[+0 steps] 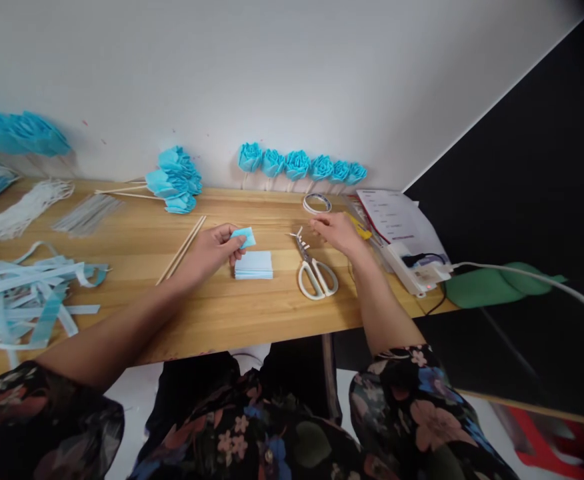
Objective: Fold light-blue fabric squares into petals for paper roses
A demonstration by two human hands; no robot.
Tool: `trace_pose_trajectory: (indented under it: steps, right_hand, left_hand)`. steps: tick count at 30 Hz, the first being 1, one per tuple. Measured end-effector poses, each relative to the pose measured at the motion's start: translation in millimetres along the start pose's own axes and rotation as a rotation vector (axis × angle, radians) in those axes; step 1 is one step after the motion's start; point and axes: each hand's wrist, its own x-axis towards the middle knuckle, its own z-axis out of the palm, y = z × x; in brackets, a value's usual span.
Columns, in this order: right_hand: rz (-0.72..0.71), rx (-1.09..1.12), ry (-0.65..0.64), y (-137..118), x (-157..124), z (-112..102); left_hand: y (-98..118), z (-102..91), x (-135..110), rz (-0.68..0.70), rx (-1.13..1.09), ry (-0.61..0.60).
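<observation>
My left hand (222, 243) pinches a small folded light-blue square (243, 237), perhaps fabric or paper, between thumb and fingers. Just below it lies a neat stack of pale blue cut pieces (253, 265). My right hand (338, 231) hovers over the table with its fingertips drawn together; whatever is between them is too small to make out. Below those fingertips rest white-handled scissors (317, 277), with several short white strips stuck along the blades. A roll of white tape (317, 203) lies just behind my right hand.
Blue flowers (297, 165) on sticks lean along the wall, with a bunch (176, 180) further left. Two wooden sticks (182, 248) lie by my left forearm. Cut strips (37, 297) pile up at left. A power strip (417, 270) and papers (397, 217) are at right.
</observation>
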Motion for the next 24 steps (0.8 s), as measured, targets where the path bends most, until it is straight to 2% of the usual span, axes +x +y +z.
trace_pose_trajectory:
  steps: [4,12,15,22,24]
  right_hand:
    - [0.063,0.019,-0.031,-1.3,-7.4,15.6]
    - [0.197,0.383,0.016,-4.0,-7.6,37.6]
    - [0.231,0.446,0.035,-2.9,-10.4,41.8]
    - [0.192,0.452,0.047,1.3,-11.6,46.5]
    - [0.110,0.388,0.109,-2.0,-14.0,43.3]
  left_hand:
    - [3.1,0.7,-1.5,-0.001,0.031,-0.005]
    - [1.3,-0.6,-0.7,0.006,0.054,-0.010]
    - [-0.6,-1.2,0.4,0.003,0.053,-0.020]
    - [0.8,-1.0,-0.9,-0.001,0.053,-0.043]
    - [1.8,-0.9,-1.6,-0.008,0.047,-0.051]
